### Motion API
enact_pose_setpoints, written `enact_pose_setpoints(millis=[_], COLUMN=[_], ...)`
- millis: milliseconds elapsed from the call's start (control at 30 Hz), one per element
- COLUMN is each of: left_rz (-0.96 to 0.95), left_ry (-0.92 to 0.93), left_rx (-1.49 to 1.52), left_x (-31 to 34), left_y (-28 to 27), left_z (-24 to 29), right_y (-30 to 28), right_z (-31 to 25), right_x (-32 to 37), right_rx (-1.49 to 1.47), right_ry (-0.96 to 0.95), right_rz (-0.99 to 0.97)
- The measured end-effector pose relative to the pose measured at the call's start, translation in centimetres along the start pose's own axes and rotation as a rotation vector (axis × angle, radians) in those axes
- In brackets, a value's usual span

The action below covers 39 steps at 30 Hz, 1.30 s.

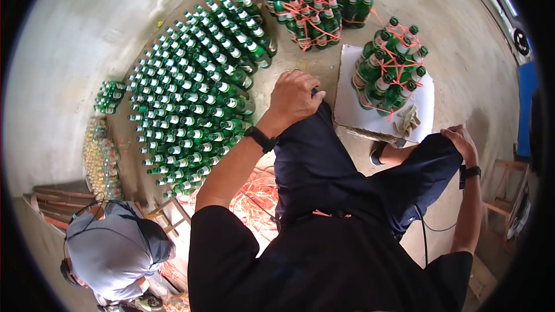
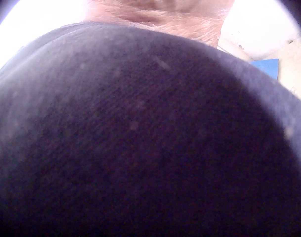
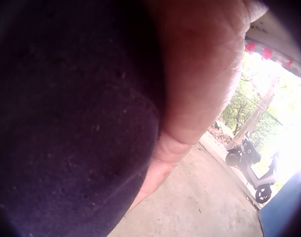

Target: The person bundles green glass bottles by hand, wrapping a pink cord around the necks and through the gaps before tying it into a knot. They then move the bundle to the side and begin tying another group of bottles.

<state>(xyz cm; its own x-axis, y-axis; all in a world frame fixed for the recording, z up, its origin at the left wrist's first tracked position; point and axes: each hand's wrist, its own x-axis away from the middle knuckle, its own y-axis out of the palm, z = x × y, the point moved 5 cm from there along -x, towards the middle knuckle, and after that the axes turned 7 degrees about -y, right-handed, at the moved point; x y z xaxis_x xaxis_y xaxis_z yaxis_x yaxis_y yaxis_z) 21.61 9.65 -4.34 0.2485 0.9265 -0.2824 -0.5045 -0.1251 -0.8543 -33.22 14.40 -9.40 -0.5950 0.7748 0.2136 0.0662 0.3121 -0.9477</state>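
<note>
My left hand (image 1: pixel 295 97) rests over the left knee of my dark trousers (image 1: pixel 309 156), its fingers draped loosely. On the other knee lies my right hand (image 1: pixel 461 140), also holding nothing. Dark trouser cloth (image 2: pixel 140 138) fills most of the left wrist view, with skin along the top. In the right wrist view, part of the right hand (image 3: pixel 200 74) lies against the cloth. In front of me, a bundle of green glass bottles (image 1: pixel 384 85), tied with pink plastic twine (image 1: pixel 399 47), stands upright on a white-topped board (image 1: pixel 345 101). A crumpled pale cloth (image 1: pixel 409 120) lies beside it.
Rows of loose green bottles (image 1: pixel 196 98) cover the floor at left. More tied bundles (image 1: pixel 315 29) stand farther back. Tangled pink twine (image 1: pixel 254 199) lies by my left leg. Another person (image 1: pixel 113 248) bends over at lower left. A scooter (image 3: pixel 251 168) stands outside.
</note>
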Motion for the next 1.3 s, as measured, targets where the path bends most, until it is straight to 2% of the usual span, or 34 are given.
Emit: enact_pose_setpoints(millis=[67, 133, 300, 367, 467, 567, 700, 767, 867, 967, 1067, 1167, 1300], left_rz=[0.004, -0.005, -0.017, -0.033, -0.027, -0.01, -0.014, -0.028, -0.026, -0.029, -0.044, -0.049, -0.026], left_ry=[0.007, 0.009, -0.016, -0.025, -0.018, -0.001, 0.009, 0.001, 0.002, -0.004, -0.017, -0.019, 0.0], left_rx=[0.011, 0.0, 0.016, 0.001, -0.01, -0.011, -0.01, -0.013, -0.008, 0.0, -0.002, -0.004, -0.018], left_x=[-0.1, -0.1, -0.2, -0.3, -0.4, -0.3, -0.5, -0.5, -0.7, -0.7, -0.6, -0.7, -0.7], left_y=[0.1, 0.2, 0.3, 0.1, -0.1, -0.2, 0.0, 0.0, -0.1, 0.0, 0.2, 0.1, 0.3], left_z=[0.0, 0.1, 0.2, 0.5, 0.7, 0.8, 0.9, 1.0, 1.1, 1.0, 1.0, 1.1, 0.9], right_y=[-0.4, -1.0, -1.7, -2.8, -2.0, -1.5, -1.9, -2.5, 0.1, -1.0, -1.9, -1.4, -1.3], right_z=[0.1, -0.5, -1.4, -2.8, -1.8, -1.6, -1.9, -2.5, -0.9, -2.0, -3.0, -2.5, -2.3], right_x=[0.0, 0.1, 0.3, 0.0, 0.1, 0.6, -0.3, -0.5, 0.4, 0.1, -0.2, 0.0, -0.1], right_rx=[-0.225, -0.34, -0.366, -0.436, -0.513, -0.424, -0.463, -0.412, -0.068, 0.0, -0.105, -0.007, -0.083], right_ry=[0.287, 0.461, 0.577, 0.75, 0.746, 0.592, 0.538, 0.531, 0.03, -0.042, 0.105, -0.013, 0.039], right_rz=[-0.013, -0.023, -0.015, 0.029, -0.035, 0.028, -0.089, -0.044, 0.073, 0.054, 0.025, 0.079, 0.058])
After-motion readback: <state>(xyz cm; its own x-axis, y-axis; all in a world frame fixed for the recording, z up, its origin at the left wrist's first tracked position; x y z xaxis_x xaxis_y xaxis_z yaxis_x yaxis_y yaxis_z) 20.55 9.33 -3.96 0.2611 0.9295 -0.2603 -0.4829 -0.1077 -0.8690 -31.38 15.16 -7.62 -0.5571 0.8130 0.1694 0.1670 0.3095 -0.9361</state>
